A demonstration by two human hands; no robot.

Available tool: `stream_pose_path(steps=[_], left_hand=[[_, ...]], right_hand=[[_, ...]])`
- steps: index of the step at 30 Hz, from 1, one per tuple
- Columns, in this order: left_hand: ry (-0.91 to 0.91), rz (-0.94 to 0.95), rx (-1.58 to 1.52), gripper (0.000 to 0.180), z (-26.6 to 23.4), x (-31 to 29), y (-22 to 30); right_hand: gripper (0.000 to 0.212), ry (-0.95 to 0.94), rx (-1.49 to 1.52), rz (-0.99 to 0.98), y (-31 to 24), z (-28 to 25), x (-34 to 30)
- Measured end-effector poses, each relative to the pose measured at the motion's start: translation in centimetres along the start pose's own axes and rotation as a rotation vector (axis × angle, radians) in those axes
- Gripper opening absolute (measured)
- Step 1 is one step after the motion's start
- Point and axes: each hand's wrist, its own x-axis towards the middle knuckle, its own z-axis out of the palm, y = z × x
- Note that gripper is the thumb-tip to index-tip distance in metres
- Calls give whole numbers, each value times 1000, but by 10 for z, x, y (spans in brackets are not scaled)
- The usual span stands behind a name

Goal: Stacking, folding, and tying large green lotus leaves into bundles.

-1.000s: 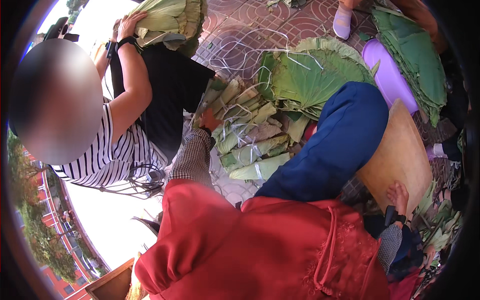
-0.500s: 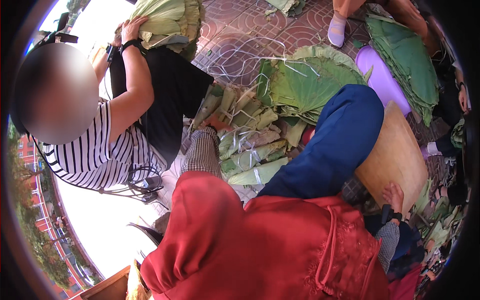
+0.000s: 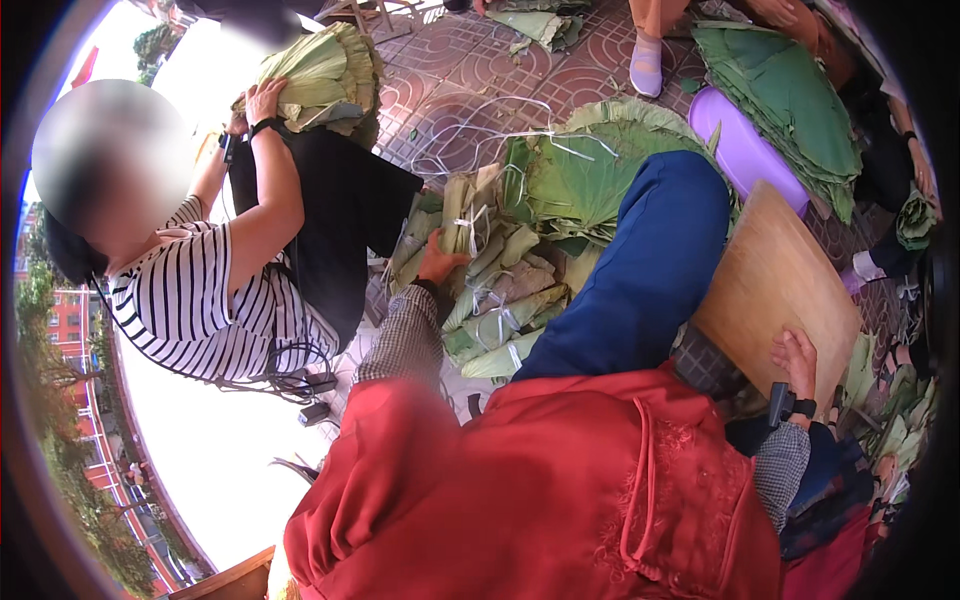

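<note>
My left hand (image 3: 440, 260) reaches out to the pile of rolled leaf bundles, its fingers closed round the lower end of a pale leaf bundle (image 3: 467, 222) tied with white string. More tied leaf bundles (image 3: 497, 325) lie side by side just below and to the right of that hand. My right hand (image 3: 796, 362) is over a wooden board (image 3: 765, 280) at my right knee. Its fingers are curled in, and I see nothing in them.
A stack of large green leaves (image 3: 580, 180) lies on the paving beyond my knee. Loose white string (image 3: 470, 130) trails there. A purple basin (image 3: 745, 150) stands beside another leaf stack (image 3: 785, 105). At left, a person in a striped top (image 3: 180, 290) holds a leaf stack (image 3: 325, 80).
My left hand has closed on a tied bundle, which now stands out from the pile. My right hand's fingers have curled from a spread position. The whole view has shifted slightly.
</note>
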Motion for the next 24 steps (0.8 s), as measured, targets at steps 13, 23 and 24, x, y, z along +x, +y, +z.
stream_pose_path(steps=[13,23,24], left_hand=[[-822,251,-983,51,3,-28,316],[-518,1266,223,100,169,-181,481],[-477,1312,333,100,187,-195,478]], right_hand=[[35,-7,106,-262,-70,22,-43],[57,-76,618,-529,-88,28,-60],[57,-72,830,-483,-85,31,-56]])
